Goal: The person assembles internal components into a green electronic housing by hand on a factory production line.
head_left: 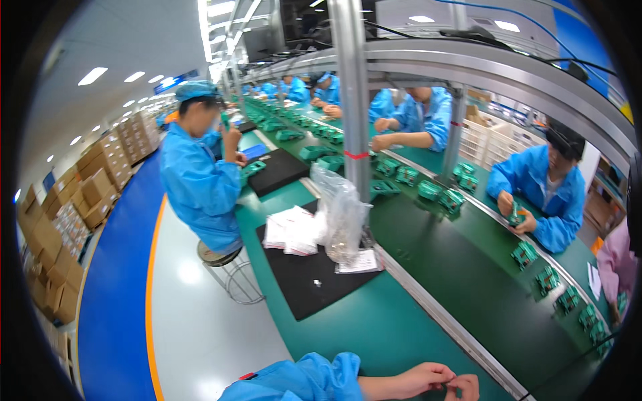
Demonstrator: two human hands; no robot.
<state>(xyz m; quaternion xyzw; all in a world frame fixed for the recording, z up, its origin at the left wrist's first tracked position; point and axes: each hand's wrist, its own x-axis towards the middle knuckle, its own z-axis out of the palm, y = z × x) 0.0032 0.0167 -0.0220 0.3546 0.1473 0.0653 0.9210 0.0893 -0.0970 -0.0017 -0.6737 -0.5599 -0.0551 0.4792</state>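
At the bottom edge, my left hand (pixel 425 378) reaches out of a blue sleeve, its fingers drawn together in a pinch. Close against its fingertips is my right hand (pixel 464 387), curled and partly cut off by the frame's lower edge. Anything between the fingers is too small or hidden to make out. Both hands are over the green tabletop (pixel 348 327). Farther ahead lies a black mat (pixel 314 294) with a small pale piece (pixel 317 283), white paper packets (pixel 291 230) and a clear plastic bag (pixel 340 217) on it.
A metal post (pixel 352 100) rises beside the bag. Right of a metal rail (pixel 441 311) runs a dark green belt (pixel 428 260) with several green housings (pixel 525 254). Co-workers in blue sit along both sides; one (pixel 200 167) is on a stool at left. Cartons (pixel 100 174) stand beyond the blue walkway.
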